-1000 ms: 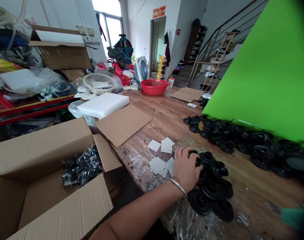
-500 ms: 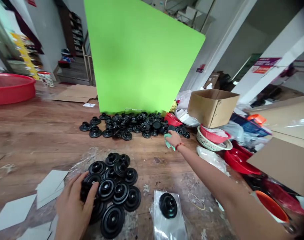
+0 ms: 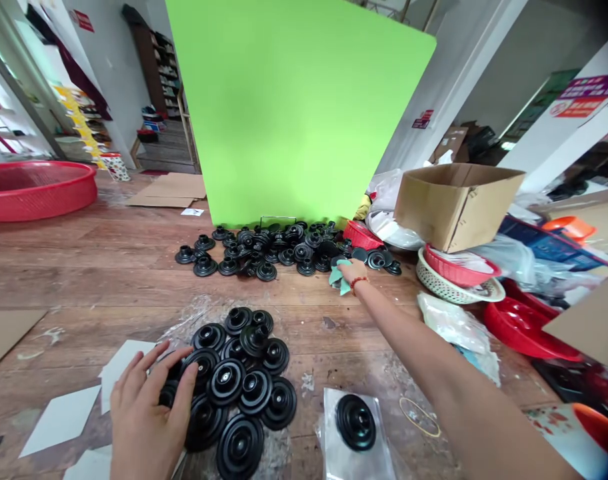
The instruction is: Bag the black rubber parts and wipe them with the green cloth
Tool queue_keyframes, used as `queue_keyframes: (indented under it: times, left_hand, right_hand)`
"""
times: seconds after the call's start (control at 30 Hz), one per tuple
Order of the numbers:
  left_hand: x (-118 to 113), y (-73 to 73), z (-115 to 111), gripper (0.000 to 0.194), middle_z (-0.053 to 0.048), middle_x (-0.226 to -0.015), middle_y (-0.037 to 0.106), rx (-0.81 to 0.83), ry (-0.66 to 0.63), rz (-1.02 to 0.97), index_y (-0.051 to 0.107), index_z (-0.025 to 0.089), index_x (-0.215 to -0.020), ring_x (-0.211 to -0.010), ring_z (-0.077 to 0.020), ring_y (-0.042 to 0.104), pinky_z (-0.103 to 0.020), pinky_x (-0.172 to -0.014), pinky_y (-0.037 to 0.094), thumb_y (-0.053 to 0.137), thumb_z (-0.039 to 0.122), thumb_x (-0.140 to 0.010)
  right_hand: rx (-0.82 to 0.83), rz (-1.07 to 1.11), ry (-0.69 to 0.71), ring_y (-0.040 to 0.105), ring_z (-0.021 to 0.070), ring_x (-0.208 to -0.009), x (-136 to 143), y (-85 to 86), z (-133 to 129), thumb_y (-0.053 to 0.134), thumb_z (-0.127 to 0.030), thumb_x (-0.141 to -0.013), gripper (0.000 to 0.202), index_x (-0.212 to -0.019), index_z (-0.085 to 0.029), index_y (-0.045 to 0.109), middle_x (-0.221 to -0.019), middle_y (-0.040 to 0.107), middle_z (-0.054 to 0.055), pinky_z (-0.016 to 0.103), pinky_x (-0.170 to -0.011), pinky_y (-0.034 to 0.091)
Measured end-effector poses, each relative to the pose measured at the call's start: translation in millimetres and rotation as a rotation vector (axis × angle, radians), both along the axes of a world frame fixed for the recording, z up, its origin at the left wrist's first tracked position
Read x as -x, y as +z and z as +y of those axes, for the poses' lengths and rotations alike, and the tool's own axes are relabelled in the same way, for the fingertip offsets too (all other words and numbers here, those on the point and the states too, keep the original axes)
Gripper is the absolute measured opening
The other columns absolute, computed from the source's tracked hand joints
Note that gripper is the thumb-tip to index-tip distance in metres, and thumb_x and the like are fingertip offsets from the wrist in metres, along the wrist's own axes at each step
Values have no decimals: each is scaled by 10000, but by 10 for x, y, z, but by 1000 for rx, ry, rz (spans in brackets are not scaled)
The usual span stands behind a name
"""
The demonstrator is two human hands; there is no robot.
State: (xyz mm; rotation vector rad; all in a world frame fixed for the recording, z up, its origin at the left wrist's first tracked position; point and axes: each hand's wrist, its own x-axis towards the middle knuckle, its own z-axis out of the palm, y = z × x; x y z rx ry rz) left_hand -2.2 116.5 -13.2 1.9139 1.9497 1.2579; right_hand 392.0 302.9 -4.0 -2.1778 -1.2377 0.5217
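Note:
My left hand (image 3: pixel 151 407) rests at the left side of a near pile of black stepped discs (image 3: pixel 227 380), thumb and fingers apart. Its fingertips are at one of the discs, and whether they touch it is hard to tell. With the arm stretched far forward, my right hand (image 3: pixel 353 272) grips a crumpled green cloth (image 3: pixel 340 279) at the right end of a larger heap of similar black discs (image 3: pixel 264 250). A single black disc (image 3: pixel 355 422) lies flat on a clear plastic bag stack (image 3: pixel 334 460) close to me.
A green board (image 3: pixel 294 113) stands behind the far heap. Right of it are a cardboard box (image 3: pixel 434 207), a white basket (image 3: pixel 434 283) and red tubs (image 3: pixel 519 327). White cards (image 3: pixel 59 420) lie at left, a rubber band (image 3: pixel 419 417) at right, a red basket (image 3: pixel 39 193) far left.
The view has shifted, so things sit further right. My left fingers have loosened and spread beside the near pile. My right hand stays at the far heap with the cloth.

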Motion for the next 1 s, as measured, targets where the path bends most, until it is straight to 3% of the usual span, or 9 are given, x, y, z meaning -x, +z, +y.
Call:
queue_keyframes:
  times: [0.1, 0.2, 0.33, 0.47, 0.6, 0.67, 0.77, 0.87, 1.0]
  left_hand:
    - [-57, 73, -31, 331, -151, -1237, 575, -59, 13, 85, 636, 190, -1049, -1302, -341, 416, -558, -1124, 254, 482, 429, -879]
    - [-248, 150, -109, 325, -124, -1238, 580, -53, -16, -68, 644, 196, -1034, -1277, -319, 447, -521, -1121, 296, 524, 438, -852]
    - [-684, 265, -325, 485, -100, -1288, 588, 348, -349, -686, 572, 232, -1228, -1162, -277, 574, -486, -1041, 424, 606, 480, -812]
    - [-1037, 329, -597, 564, -119, -1388, 530, 703, -574, -1387, 451, 240, -1384, -1161, -246, 586, -436, -998, 471, 530, 494, -887]
    - [-1134, 291, -768, 379, -69, -1161, 672, 656, -352, -1641, 626, 212, -1192, -990, -166, 637, -298, -896, 512, 627, 380, -851]
    - [-1132, 260, -822, 265, -24, -982, 707, 646, -285, -1622, 702, 211, -1015, -916, -150, 640, -248, -816, 523, 692, 353, -792]
    - [-1134, 251, -892, 181, -1, -835, 701, 675, -341, -1578, 725, 209, -843, -858, -157, 639, -245, -765, 528, 717, 369, -757]
    - [-1144, 277, -952, 257, -40, -1004, 706, 719, -439, -1513, 715, 206, -977, -956, -188, 630, -291, -828, 529, 668, 395, -809]
    - [-1131, 292, -989, 388, -81, -1330, 567, 689, -485, -1382, 606, 230, -1225, -1138, -231, 575, -365, -904, 526, 557, 413, -886]
  right_hand:
    - [-11, 67, 51, 633, 194, -911, 3, 61, -355, 629, -284, -872, 201, -987, -120, 650, -1010, 665, 58, 336, -787, 531]
    - [-26, 199, 193, 654, 198, -849, 159, 190, -815, 654, -203, -774, 251, -1009, -120, 683, -901, 709, 47, 275, -722, 523]
    - [40, 409, 509, 661, 184, -780, 577, 439, -1479, 718, -215, -674, 428, -1097, -160, 684, -900, 725, 27, 262, -677, 531]
    - [-24, 417, 988, 637, 186, -853, 1043, 535, -2042, 642, -195, -761, 355, -1116, -205, 663, -976, 696, 20, 313, -786, 526]
    - [-483, -41, 748, 522, 295, -1153, 1473, 341, -2489, 622, -344, -853, 500, -1318, -207, 502, -1260, 564, 127, 487, -979, 440]
    - [-647, -196, 791, 431, 320, -1259, 1641, 228, -2636, 549, -356, -904, 435, -1316, -220, 506, -1343, 507, 134, 528, -1026, 380]
    - [-742, -246, 865, 408, 316, -1274, 1744, 146, -2656, 455, -255, -937, 324, -1236, -237, 580, -1316, 550, 104, 542, -1029, 340]
    - [-600, 84, 671, 530, 263, -1127, 1666, 152, -2462, 422, -282, -951, 283, -1131, -209, 628, -1161, 628, 110, 467, -979, 407]
    - [-185, 994, 368, 642, 193, -780, 1520, 182, -2230, 613, -479, -831, 305, -922, -187, 621, -845, 674, 51, 321, -727, 520]
